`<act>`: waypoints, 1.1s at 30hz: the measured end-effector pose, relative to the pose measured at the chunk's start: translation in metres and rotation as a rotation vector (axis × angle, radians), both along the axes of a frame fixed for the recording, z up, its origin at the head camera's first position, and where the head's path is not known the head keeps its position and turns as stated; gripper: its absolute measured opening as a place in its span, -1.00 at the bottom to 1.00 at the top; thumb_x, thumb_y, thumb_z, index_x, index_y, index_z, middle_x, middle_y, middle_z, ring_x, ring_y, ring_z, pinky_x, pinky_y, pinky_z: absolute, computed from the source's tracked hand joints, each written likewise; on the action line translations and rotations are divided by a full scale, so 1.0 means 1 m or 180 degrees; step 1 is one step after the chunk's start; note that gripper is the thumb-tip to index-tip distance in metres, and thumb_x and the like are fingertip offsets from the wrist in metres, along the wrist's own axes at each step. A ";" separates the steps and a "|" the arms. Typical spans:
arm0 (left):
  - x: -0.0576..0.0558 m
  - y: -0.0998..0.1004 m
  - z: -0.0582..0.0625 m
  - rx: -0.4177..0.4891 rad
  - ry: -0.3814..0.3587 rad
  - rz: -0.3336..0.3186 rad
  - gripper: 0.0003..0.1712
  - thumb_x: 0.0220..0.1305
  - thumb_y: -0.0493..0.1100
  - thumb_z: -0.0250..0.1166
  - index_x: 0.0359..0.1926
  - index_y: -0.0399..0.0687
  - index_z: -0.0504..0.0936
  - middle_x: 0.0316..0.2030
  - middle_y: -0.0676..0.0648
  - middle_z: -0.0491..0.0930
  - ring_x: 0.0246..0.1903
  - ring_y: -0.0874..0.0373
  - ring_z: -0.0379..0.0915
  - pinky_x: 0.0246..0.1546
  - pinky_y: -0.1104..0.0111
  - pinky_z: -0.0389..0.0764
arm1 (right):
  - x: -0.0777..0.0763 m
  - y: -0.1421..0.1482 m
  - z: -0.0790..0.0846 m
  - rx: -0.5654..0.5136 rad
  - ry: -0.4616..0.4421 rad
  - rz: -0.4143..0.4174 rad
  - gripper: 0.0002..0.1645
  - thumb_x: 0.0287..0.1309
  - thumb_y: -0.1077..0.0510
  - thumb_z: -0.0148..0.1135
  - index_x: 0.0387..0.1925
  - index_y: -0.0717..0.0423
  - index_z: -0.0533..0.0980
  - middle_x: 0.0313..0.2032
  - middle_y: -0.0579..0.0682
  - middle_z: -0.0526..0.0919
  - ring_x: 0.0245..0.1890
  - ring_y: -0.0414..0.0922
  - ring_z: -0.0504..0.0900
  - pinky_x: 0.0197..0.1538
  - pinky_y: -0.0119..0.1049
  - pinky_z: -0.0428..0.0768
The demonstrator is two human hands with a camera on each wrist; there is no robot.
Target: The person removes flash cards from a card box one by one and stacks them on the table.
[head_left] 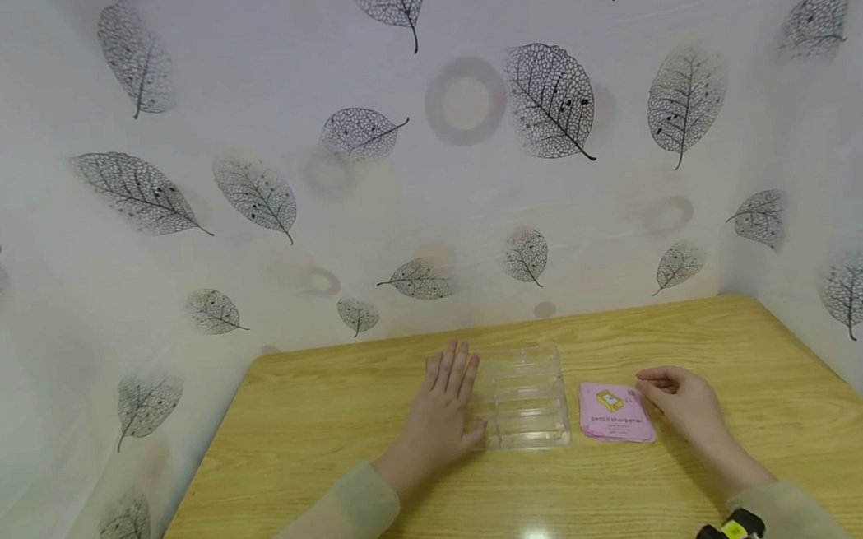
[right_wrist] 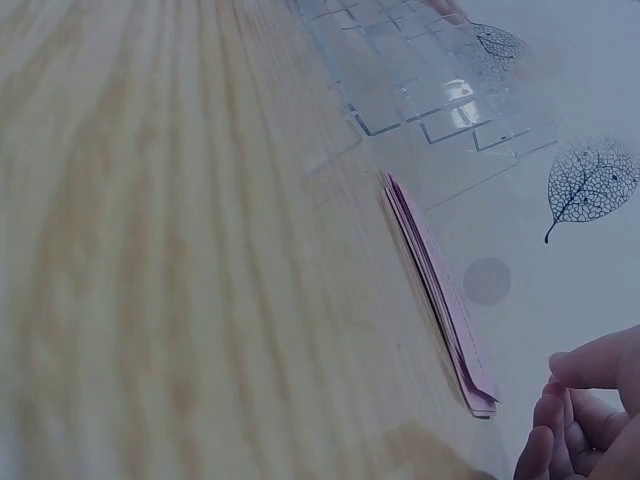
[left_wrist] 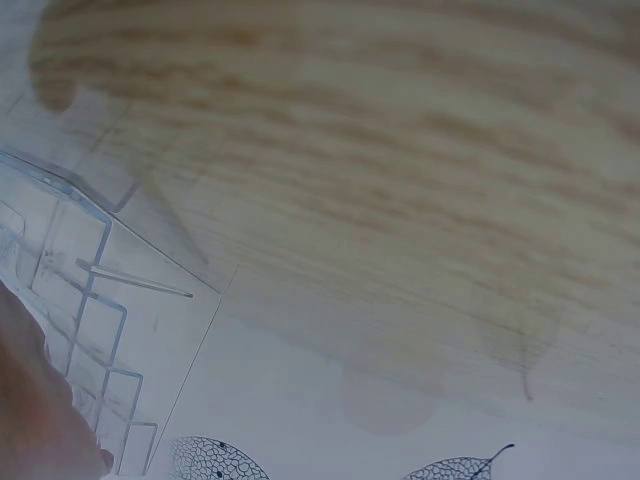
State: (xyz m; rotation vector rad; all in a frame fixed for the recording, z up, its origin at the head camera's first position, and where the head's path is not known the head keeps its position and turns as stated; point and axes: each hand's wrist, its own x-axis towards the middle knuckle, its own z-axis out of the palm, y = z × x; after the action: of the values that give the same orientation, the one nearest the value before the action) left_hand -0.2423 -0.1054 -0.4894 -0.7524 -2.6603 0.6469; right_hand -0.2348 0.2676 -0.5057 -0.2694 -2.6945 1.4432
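A clear plastic stepped rack (head_left: 526,404) with several tiers sits on the wooden table; its zigzag side shows in the left wrist view. My left hand (head_left: 440,417) lies against the left side of this rack, fingers straight and thumb spread. To the right of the rack is a small stack of pink cards (head_left: 615,415), the top one printed "pencil sharpener" with a yellow picture. Just right of the cards is my right hand (head_left: 686,402), with thumb and fingers bent loosely. In the right wrist view its fingertips (right_wrist: 556,375) are beside the card stack (right_wrist: 440,300), holding nothing visible.
The wood-grain table (head_left: 301,442) reaches back to a white sheet (head_left: 300,63) printed with grey leaves, which also closes off both sides. A black device with a yellow label (head_left: 733,530) is strapped at my right wrist.
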 end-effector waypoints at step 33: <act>-0.001 -0.001 -0.001 0.0038 0.0029 -0.0057 0.12 0.50 0.47 -0.12 0.71 -0.22 -0.13 0.71 -0.31 -0.17 0.72 -0.21 -0.25 0.73 0.06 -0.03 | 0.004 -0.008 0.011 0.0014 0.0222 0.0058 -0.63 0.45 0.19 0.29 0.08 0.45 0.63 -0.11 0.22 0.75 -0.35 -0.46 0.48 -0.33 -0.56 0.57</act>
State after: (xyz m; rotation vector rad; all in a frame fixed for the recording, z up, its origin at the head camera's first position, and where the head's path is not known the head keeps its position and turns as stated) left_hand -0.2435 -0.1068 -0.4902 -0.7674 -2.6435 0.6279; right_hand -0.2311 0.2596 -0.4944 -0.1912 -2.6514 1.4239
